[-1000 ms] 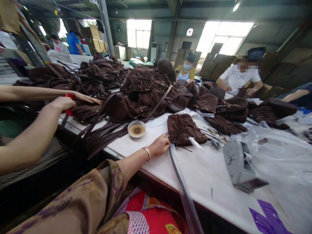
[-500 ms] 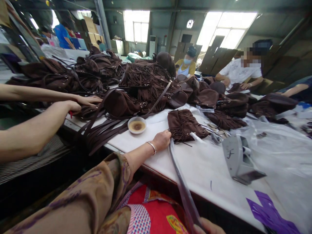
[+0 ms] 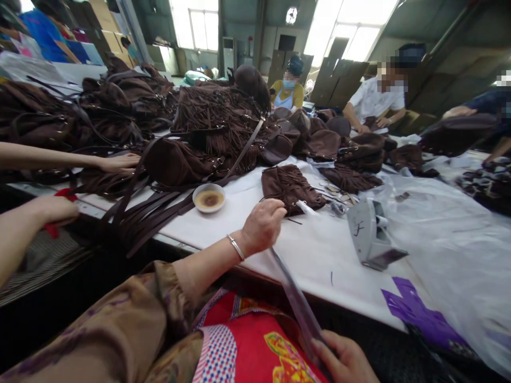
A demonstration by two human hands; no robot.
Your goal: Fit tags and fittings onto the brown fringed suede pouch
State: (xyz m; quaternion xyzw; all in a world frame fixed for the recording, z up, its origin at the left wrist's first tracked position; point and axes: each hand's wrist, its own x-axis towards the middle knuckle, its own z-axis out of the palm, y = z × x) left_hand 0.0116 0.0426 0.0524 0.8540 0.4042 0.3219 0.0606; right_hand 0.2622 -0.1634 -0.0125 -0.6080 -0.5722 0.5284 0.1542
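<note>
A long dark strap (image 3: 294,295) with a greyish sheen slants down from the table edge over my lap. My left hand (image 3: 263,226), a bracelet at its wrist, is closed at the strap's upper end. Lower down, at the bottom of the view, my right hand (image 3: 346,355) grips the strap's other end between thumb and fingers. Just beyond my left hand, a dark brown fringed suede bag (image 3: 289,186) lies on the white table (image 3: 319,260). A white bowl (image 3: 208,199) with brownish liquid stands left of it.
Brown bags (image 3: 207,127) with straps are heaped behind. A co-worker's hand (image 3: 120,163) rests on the heap at left; that person's other hand (image 3: 59,210) holds something red. At right are a tape dispenser (image 3: 367,234), purple plastic (image 3: 423,308) and clear sheeting (image 3: 451,229). People work opposite.
My left hand has lifted and come slightly toward me with the strap's end. My right hand has risen further into view. The co-worker's hand with the red thing has moved left and down.
</note>
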